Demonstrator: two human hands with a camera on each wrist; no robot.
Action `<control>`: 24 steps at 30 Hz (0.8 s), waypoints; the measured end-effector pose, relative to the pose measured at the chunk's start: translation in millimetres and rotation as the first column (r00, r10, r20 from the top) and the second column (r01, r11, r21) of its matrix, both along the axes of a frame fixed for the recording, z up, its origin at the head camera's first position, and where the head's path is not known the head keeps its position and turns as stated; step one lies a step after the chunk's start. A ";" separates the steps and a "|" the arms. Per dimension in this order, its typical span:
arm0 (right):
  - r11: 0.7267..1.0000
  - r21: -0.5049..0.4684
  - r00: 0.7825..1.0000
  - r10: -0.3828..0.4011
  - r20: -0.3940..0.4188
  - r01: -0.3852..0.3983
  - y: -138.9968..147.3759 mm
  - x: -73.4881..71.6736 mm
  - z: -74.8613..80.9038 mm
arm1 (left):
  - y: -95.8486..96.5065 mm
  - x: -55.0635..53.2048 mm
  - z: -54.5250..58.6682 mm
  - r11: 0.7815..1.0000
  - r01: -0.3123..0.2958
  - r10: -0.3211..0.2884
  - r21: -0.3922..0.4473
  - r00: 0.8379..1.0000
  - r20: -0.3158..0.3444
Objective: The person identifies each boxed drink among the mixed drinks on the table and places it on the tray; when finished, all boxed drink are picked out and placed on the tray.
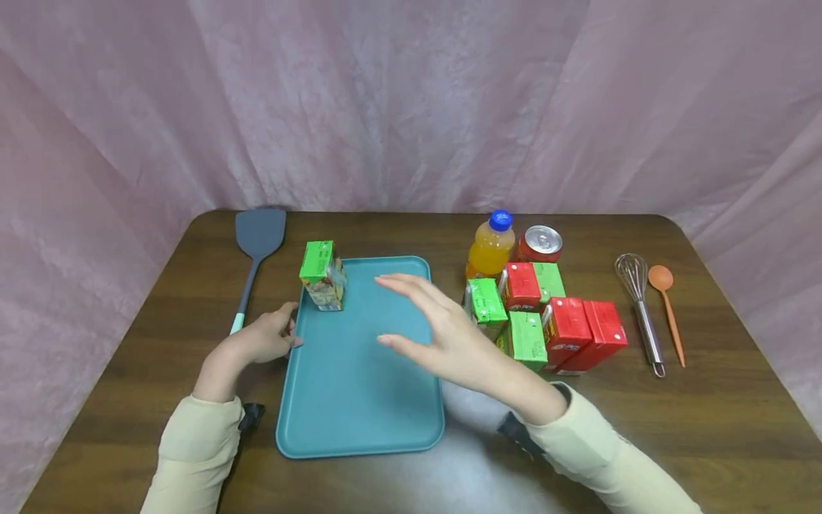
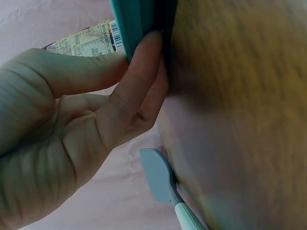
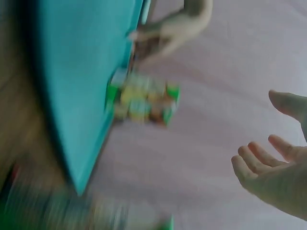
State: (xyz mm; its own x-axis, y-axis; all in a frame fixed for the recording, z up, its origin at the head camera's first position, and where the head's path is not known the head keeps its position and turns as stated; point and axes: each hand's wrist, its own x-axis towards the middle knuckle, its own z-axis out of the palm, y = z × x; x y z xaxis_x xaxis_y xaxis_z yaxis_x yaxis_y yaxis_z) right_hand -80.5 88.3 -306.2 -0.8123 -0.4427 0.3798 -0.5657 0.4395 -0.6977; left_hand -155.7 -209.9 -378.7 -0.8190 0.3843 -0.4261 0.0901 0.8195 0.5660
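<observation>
My left hand (image 1: 270, 337) pinches the left rim of a teal tray (image 1: 359, 385). In the left wrist view, the thumb of that left hand (image 2: 91, 100) lies on one side of the tray's edge (image 2: 136, 24) and the fingers on the other. A green juice box (image 1: 324, 278) stands upright in the tray's far left corner. Over the right part of the tray is my right hand (image 1: 443, 335), thumb and fingers spread apart and holding nothing. The right wrist view is blurred, but it shows the right hand (image 3: 273, 163) apart from the juice box (image 3: 141, 100).
Right of the tray stand several green and red juice boxes (image 1: 528, 339), an orange drink bottle (image 1: 491, 246) and a red can (image 1: 541, 244). A whisk (image 1: 642, 314) and an orange spoon (image 1: 668, 307) lie farther right. At the left lies a grey spatula (image 1: 260, 232).
</observation>
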 end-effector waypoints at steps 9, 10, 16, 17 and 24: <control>0.985 0.063 0.980 -0.152 -0.129 0.161 111.5 19.8 -0.1 | 0.7 0.5 2.7 1.000 -0.006 0.006 -0.002 1.000 0.000; 0.984 0.073 0.978 -0.150 -0.142 0.161 122.5 20.2 -1.3 | 0.5 0.1 2.4 1.000 -0.007 0.007 -0.004 1.000 0.002; 0.984 0.124 0.990 -0.119 -0.077 0.128 184.8 19.5 -6.6 | 0.3 -2.9 2.4 1.000 -0.014 0.014 -0.013 1.000 -0.006; 0.985 0.125 0.993 -0.112 -0.042 0.117 194.4 18.8 -8.1 | 0.4 -3.3 3.0 1.000 -0.015 0.015 -0.015 1.000 -0.005; 0.998 0.065 0.969 -0.022 0.248 0.006 242.7 12.1 -26.6 | 0.8 -3.6 4.3 1.000 -0.020 0.020 -0.017 1.000 -0.004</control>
